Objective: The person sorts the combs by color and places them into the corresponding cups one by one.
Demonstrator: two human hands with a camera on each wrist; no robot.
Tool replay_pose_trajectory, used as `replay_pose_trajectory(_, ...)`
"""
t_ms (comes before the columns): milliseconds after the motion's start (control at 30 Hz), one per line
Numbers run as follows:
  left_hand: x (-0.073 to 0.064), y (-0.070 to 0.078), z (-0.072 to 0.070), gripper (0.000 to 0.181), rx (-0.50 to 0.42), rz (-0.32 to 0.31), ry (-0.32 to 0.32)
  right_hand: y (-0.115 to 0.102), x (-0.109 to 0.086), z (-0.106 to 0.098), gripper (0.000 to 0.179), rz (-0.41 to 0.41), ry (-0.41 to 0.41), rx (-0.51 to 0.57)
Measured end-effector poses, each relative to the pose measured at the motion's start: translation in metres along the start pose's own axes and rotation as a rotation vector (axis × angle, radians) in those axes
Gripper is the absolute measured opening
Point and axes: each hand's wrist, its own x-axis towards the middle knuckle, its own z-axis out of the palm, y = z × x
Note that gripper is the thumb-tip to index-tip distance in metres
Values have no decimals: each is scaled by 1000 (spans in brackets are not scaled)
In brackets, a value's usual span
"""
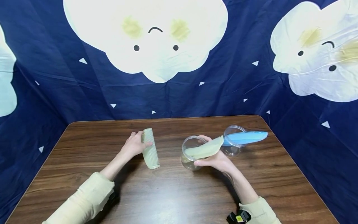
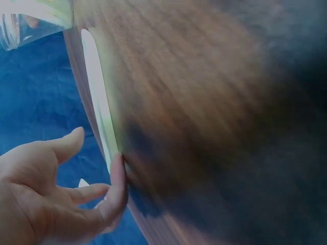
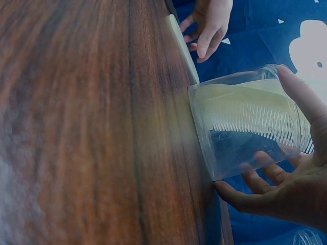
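A pale green comb [image 1: 152,154] lies flat on the table, its teeth to the right. My left hand [image 1: 131,145] is at its left edge, fingers touching the back; in the left wrist view the thumb stands apart from the comb [image 2: 99,87]. My right hand [image 1: 218,161] holds a clear plastic cup [image 1: 185,161] on the table, thumb and fingers around its side. Inside leans a second pale green comb [image 1: 207,149], its upper end past the rim. In the right wrist view this comb's teeth [image 3: 250,120] show through the cup wall.
Right of the right hand, another clear cup [image 1: 231,152] holds a blue comb [image 1: 249,137] that sticks out to the right. The brown wooden table [image 1: 134,193] ends at a dark blue curtain [image 1: 84,93] with white clouds.
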Motion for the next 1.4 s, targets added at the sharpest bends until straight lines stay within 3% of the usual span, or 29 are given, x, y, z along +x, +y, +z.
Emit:
replay_pose_trajectory(233,2,14,6,78,96,-18,34,0,1,0,101,14,0,-10)
replay_pose_trajectory(433,4,23,7,85,151,-51,8,1,0,1,101,29,12,-15)
replay_pose_trajectory(800,5,21,5,90,82,-108,-54,2,-1,0,101,22,19,-10)
replay_pose_trajectory(1033,7,16,4,95,91,-100,-78,2,-1,0,101,27,17,-15)
replay_pose_trajectory(1400,12,8,1,101,-11,-81,-82,2,1,0,101,-5,0,-3)
